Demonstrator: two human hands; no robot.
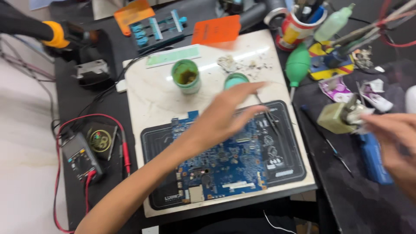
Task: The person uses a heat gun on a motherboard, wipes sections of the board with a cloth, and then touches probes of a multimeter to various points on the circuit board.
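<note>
My left hand (225,115) reaches across a blue circuit board (225,167) that lies on a black mat (290,169). Its fingers point right, and a thin pair of dark tweezers (271,117) runs down from between them over the board's right edge. At the right edge of the view, my right hand (390,138) is blurred. Its fingertips grip an olive block (336,117) wrapped with crumpled white tissue, held above the dark bench.
A white slab (151,99) under the mat carries a green pot of paste (186,77) and a teal lid (236,80). A multimeter (80,157) with red leads lies at the left. At the back right are a green blower bulb (297,65), a tool cup (294,28) and a blue tool (372,156).
</note>
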